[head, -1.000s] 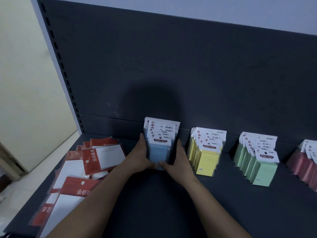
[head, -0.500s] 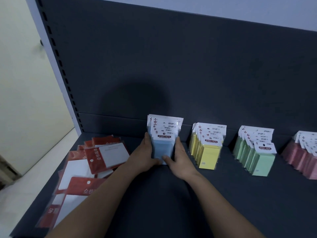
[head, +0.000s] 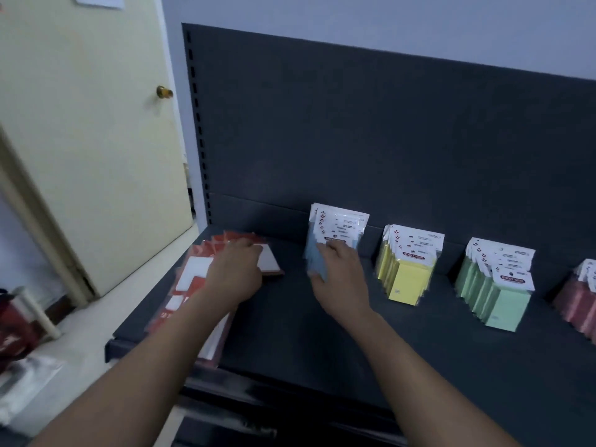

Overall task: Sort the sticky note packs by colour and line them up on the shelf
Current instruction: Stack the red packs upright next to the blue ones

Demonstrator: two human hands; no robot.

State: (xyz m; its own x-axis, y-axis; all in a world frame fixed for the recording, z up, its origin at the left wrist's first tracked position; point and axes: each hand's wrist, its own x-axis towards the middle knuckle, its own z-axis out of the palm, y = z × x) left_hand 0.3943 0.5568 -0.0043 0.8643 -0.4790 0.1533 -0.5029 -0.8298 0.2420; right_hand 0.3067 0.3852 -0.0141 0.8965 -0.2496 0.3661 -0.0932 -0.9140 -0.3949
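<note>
Left hand point(head: 235, 274): moved off blue packs point(head: 338, 225) onto red packs point(head: 193, 275) left of them, grip unclear. Right hand point(head: 338, 275): fingers curled holding blue packs.

Room was pretty dim: cream door point(head: 90, 140) with a brass knob point(head: 164, 91) on the left, pale bluish wall point(head: 354, 14), light floor point(head: 80, 333).

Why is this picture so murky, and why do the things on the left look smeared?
Head view, overall: the light is dim and bluish, muting colours; head view, left side: motion blur smears the left hand and the red packs under it; head view, middle: the right hand on the blue packs is soft too, while the yellow packs look sharper, labels nearly readable.
</note>
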